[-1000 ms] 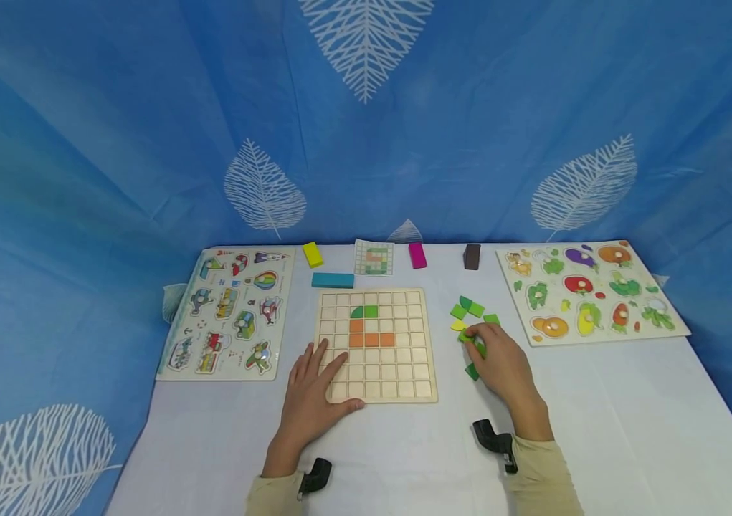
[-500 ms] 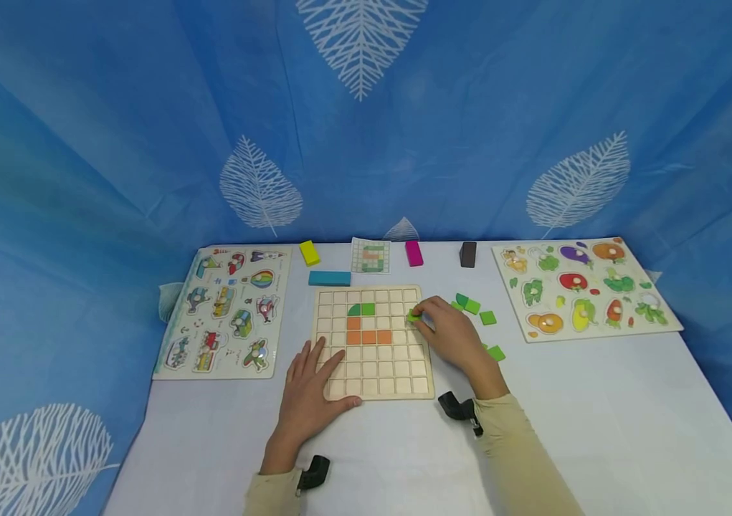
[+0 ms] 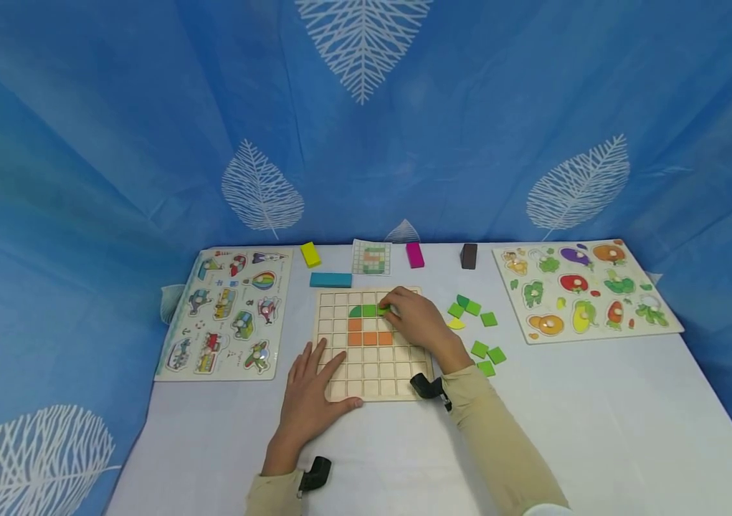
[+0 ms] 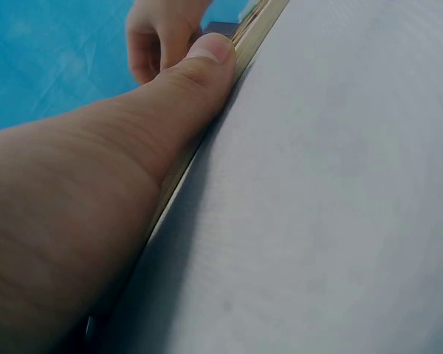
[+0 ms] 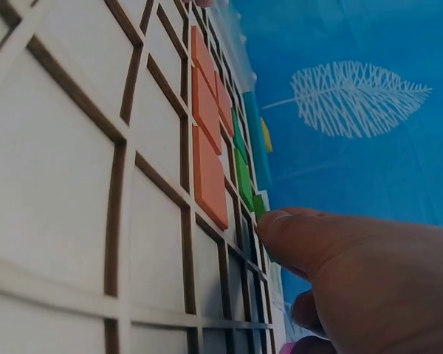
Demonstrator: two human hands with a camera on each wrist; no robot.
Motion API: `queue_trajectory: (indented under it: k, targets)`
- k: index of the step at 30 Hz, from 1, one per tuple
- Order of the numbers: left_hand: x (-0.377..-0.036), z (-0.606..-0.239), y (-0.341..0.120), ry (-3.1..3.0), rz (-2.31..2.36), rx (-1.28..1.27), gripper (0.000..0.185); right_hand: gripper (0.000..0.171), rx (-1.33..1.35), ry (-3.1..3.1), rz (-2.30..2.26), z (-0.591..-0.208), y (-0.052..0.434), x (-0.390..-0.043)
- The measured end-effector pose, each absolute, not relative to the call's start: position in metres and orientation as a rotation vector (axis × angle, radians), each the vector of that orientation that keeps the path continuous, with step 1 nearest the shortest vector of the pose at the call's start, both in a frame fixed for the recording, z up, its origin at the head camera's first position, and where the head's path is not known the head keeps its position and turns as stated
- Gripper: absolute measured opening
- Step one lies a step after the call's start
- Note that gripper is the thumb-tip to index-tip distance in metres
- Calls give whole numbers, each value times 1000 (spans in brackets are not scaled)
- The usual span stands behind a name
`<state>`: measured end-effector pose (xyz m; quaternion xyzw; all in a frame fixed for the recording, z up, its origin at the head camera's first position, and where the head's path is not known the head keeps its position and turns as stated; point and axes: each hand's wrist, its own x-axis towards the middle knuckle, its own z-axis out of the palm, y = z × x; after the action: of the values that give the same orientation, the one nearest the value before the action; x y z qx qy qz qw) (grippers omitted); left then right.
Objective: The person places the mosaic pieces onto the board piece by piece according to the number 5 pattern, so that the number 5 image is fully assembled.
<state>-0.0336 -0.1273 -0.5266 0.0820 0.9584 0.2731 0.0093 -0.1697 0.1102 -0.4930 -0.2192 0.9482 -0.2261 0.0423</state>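
Note:
A wooden grid board (image 3: 372,370) lies flat in front of me. My left hand (image 3: 310,396) rests on its near-left part with spread fingers, the thumb (image 4: 210,51) along the near edge. Over the grid's upper right, my right hand (image 3: 419,319) pinches a green square tile (image 5: 259,205) between thumb and fingers. That tile is beside another green square (image 3: 368,311) set in the grid; whether it sits fully in its cell I cannot tell. A dark green rounded piece (image 3: 355,312) and several orange tiles (image 5: 208,177) lie in cells nearby.
Several loose green tiles (image 3: 488,319) and a yellow piece (image 3: 456,324) lie right of the board. Behind it are a pattern card (image 3: 372,258) and teal (image 3: 330,280), yellow (image 3: 310,254), magenta (image 3: 414,255) and brown (image 3: 469,256) blocks. Picture puzzles flank left (image 3: 236,358) and right (image 3: 514,287).
My right hand has picked a green tile from the loose pieces and carried it left over the board, up to the set green square. The left hand stays in place.

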Motion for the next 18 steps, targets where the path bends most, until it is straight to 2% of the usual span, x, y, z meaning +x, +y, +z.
queue_trajectory:
  k: [18]
  targets:
    - [-33,-527,-127,2986,855,249,92,15,-629,2913,-645,-498,109,-171]
